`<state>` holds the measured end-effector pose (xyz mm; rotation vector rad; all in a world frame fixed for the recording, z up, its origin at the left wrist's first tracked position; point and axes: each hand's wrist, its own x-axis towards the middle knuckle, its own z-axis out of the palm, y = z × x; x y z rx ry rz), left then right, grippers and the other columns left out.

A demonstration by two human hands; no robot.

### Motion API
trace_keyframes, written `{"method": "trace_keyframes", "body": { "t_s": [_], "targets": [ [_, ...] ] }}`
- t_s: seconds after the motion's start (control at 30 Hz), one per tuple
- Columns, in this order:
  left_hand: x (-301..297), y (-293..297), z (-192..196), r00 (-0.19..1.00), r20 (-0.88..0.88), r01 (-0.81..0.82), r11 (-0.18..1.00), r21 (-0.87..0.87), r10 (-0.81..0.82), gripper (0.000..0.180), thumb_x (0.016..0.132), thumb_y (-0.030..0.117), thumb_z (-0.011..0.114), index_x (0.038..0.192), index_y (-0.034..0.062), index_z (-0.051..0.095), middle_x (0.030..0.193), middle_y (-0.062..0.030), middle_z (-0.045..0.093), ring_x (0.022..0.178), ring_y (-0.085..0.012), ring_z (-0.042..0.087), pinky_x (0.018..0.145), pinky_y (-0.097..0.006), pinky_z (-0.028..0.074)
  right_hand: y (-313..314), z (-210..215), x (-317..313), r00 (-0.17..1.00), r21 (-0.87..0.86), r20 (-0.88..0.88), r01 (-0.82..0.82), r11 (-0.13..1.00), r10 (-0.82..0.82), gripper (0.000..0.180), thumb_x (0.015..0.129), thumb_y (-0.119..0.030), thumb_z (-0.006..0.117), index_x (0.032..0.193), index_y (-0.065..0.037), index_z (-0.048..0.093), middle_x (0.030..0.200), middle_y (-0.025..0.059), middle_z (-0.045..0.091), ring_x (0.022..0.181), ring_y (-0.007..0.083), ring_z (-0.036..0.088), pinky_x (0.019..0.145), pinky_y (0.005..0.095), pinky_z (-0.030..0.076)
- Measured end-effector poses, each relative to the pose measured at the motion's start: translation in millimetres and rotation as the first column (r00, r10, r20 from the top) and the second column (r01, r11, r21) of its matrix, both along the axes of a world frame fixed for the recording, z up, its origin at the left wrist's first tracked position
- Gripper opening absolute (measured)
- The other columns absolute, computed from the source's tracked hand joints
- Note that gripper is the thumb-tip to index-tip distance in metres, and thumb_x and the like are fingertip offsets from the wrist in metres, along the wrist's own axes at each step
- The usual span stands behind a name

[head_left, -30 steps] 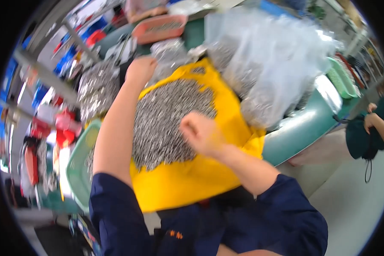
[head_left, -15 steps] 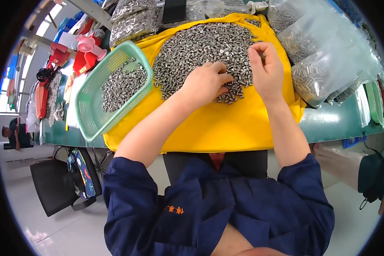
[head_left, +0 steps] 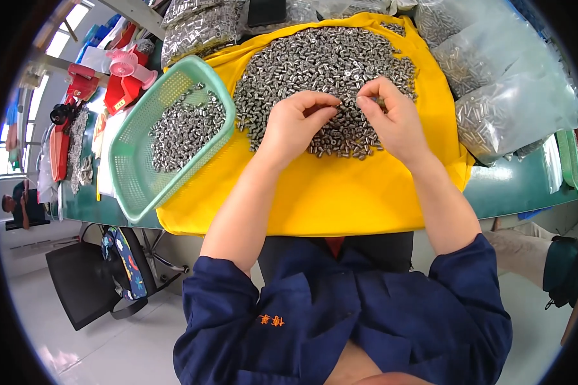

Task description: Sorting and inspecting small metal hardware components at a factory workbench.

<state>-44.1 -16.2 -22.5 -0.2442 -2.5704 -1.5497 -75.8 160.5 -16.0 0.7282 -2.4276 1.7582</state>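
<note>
A broad heap of small silvery metal cylinders (head_left: 315, 61) lies on a yellow cloth (head_left: 289, 205). Over its near part, my left hand (head_left: 294, 125) is closed in a pinch, thumb and forefinger tips together. Facing it from the right, my right hand (head_left: 392, 122) pinches in the same way, its fingertips a short gap from the left ones. Whatever sits between either pair of fingertips is too small to make out. Left of the heap stands a green plastic basket (head_left: 123, 173) with more of the same metal cylinders inside.
Clear bags of metal parts (head_left: 488, 122) crowd the right side, and more bags (head_left: 202, 32) lie behind with a black phone (head_left: 266, 11). A pink fan (head_left: 127, 64) and red bins (head_left: 119, 96) stand at far left on the green table (head_left: 87, 205). A black chair (head_left: 77, 282) is below.
My left hand has drawn back from the cylinders and closed into a pinch. My right hand has come down and left, closer to the left one. The whole view has shifted slightly.
</note>
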Motion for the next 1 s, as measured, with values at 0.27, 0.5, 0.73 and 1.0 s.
{"method": "trace_keyframes", "body": {
  "t_s": [0.27,0.5,0.73,1.0],
  "targets": [
    [3.0,-1.5,1.1,0.942,0.23,0.001,0.689,0.725,-0.244,0.018,0.082,0.004,0.056,0.099,-0.0005,0.058,0.087,-0.0053,0.061,0.076,-0.0119,0.059,0.069,-0.023,0.049,-2.0,3.6,8.0,0.996,-0.013,-0.027,-0.085,0.996,0.085,0.009,0.081,-0.012,0.054,0.085,-0.003,0.052,0.07,0.0029,0.055,0.057,0.0085,0.047,0.052,0.0227,0.039],
    [3.4,-3.1,1.4,0.916,0.202,0.008,0.518,0.855,-0.348,0.016,0.082,0.002,0.055,0.098,-0.0001,0.057,0.087,-0.0068,0.061,0.077,-0.0128,0.06,0.069,-0.024,0.05,-3.6,6.6,11.1,0.992,-0.038,-0.056,-0.119,0.992,0.117,0.008,0.081,-0.01,0.054,0.084,-0.004,0.052,0.071,0.0037,0.056,0.059,0.0097,0.05,0.054,0.0227,0.041],
    [5.7,2.7,-0.4,0.927,0.181,0.043,0.574,0.818,-0.329,0.016,0.083,0.001,0.054,0.098,-0.0015,0.056,0.088,-0.0081,0.061,0.078,-0.0152,0.061,0.071,-0.025,0.051,-3.0,9.7,12.1,0.989,0.007,-0.109,-0.102,0.995,0.102,0.006,0.079,-0.008,0.054,0.083,-0.003,0.052,0.068,0.0062,0.056,0.055,0.0135,0.052,0.052,0.0246,0.042],
    [8.5,5.6,2.2,0.962,0.192,0.032,0.775,0.632,-0.196,0.012,0.08,-0.001,0.058,0.091,-0.0039,0.06,0.084,-0.0073,0.063,0.076,-0.0124,0.06,0.071,-0.023,0.051,-3.8,16.2,17.5,0.975,0.232,-0.183,-0.077,0.97,0.122,0.006,0.078,-0.008,0.052,0.079,-0.004,0.047,0.067,0.011,0.054,0.06,0.0276,0.054,0.054,0.0351,0.042]
  ]
}}
